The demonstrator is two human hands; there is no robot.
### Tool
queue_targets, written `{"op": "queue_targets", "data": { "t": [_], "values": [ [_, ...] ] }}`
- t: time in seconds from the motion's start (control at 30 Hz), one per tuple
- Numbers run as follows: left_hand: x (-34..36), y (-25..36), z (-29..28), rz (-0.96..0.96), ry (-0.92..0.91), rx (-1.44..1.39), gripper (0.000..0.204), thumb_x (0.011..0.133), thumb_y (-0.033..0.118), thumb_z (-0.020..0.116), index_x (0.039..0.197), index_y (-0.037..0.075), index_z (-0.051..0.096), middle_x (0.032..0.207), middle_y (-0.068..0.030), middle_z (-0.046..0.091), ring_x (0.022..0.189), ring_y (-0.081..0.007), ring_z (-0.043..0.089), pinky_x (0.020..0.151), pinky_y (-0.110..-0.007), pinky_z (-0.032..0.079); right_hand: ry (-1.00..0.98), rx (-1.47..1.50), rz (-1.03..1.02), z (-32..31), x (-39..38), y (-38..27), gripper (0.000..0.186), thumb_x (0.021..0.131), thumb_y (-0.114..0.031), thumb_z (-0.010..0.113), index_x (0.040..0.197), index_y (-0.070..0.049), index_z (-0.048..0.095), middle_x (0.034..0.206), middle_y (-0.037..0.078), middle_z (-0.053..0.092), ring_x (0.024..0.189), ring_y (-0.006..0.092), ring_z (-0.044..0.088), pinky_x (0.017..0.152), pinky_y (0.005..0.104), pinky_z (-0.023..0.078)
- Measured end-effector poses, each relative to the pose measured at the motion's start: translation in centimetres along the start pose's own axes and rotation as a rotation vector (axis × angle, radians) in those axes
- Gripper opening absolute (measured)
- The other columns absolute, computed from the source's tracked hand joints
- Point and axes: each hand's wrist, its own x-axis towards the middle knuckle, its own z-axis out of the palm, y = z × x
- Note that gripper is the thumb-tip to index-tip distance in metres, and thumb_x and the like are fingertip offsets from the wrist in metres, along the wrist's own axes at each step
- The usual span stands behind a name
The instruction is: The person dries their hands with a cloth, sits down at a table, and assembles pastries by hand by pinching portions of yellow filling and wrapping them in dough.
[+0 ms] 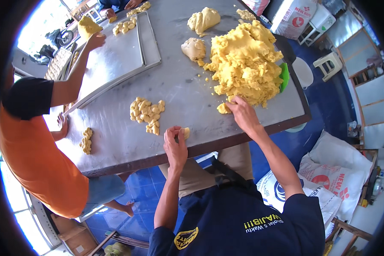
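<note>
I see the left hand (175,148) curled, a piece (186,133) at its thumb; whether gripped, I can't tell. It points lengthwise away from the body, near the table edge (219,144). Right hand (244,114) pinches a lump (222,109) beside the heap (245,59).

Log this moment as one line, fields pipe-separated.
left hand: at small dough piece | right hand: at yellow lump beside yellow mound | table: dough-ball cluster, green object | nearby: co-worker in orange

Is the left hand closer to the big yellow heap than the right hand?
No, the right hand is at the near edge of the yellow heap, while the left hand is farther away.
</note>
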Motion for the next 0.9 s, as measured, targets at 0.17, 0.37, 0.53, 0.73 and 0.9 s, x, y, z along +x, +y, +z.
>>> {"op": "queue_targets", "data": {
  "t": [0.17,0.37,0.53,0.73,0.9],
  "values": [
    [0.7,-0.3,-1.1,-0.212,-0.015,-0.516,0.029,0.103,0.021,0.068,0.116,-0.004,0.074,0.093,-0.0089,0.077,0.086,-0.0133,0.071,0.077,-0.030,0.058,0.168,0.069,0.123,0.4,-4.5,-2.4,0.043,0.087,0.009,0.060,0.129,0.003,0.066,0.119,0.023,0.062,0.110,0.0407,0.062,0.096,0.0456,0.051],
    [1.9,0.3,1.7,-0.324,-0.131,-0.638,0.033,0.105,0.026,0.065,0.116,-0.003,0.075,0.091,-0.0076,0.077,0.083,-0.0118,0.070,0.073,-0.029,0.057,0.234,0.556,0.195,0.4,-3.9,-9.5,0.036,0.090,0.002,0.068,0.126,0.000,0.070,0.113,0.019,0.065,0.088,0.0325,0.070,0.078,0.0400,0.057],
    [1.2,2.2,2.3,-0.179,-0.262,-0.523,0.032,0.109,0.024,0.058,0.117,-0.003,0.074,0.094,-0.0108,0.078,0.087,-0.0122,0.071,0.072,-0.029,0.058,0.294,0.408,0.077,2.5,-2.6,-13.5,0.039,0.087,0.006,0.071,0.125,0.001,0.071,0.109,0.020,0.067,0.088,0.0342,0.071,0.078,0.0400,0.057],
    [3.4,-0.3,0.0,0.085,-0.372,-0.099,0.017,0.088,0.011,0.071,0.100,-0.001,0.070,0.068,-0.0188,0.071,0.066,-0.0350,0.075,0.064,-0.044,0.059,0.163,0.470,-0.164,1.2,-1.1,-15.2,0.033,0.088,0.005,0.072,0.118,-0.006,0.076,0.113,0.014,0.073,0.102,0.0317,0.072,0.085,0.0362,0.059],
    [1.8,-0.5,1.6,0.053,-0.158,-0.069,0.019,0.084,0.015,0.076,0.092,0.003,0.063,0.079,-0.0239,0.071,0.080,-0.0463,0.070,0.068,-0.053,0.054,0.113,0.581,0.091,1.2,-0.6,-15.8,0.018,0.090,-0.001,0.071,0.108,0.002,0.075,0.106,0.019,0.073,0.093,0.0343,0.072,0.081,0.0375,0.058]
  ]
}}
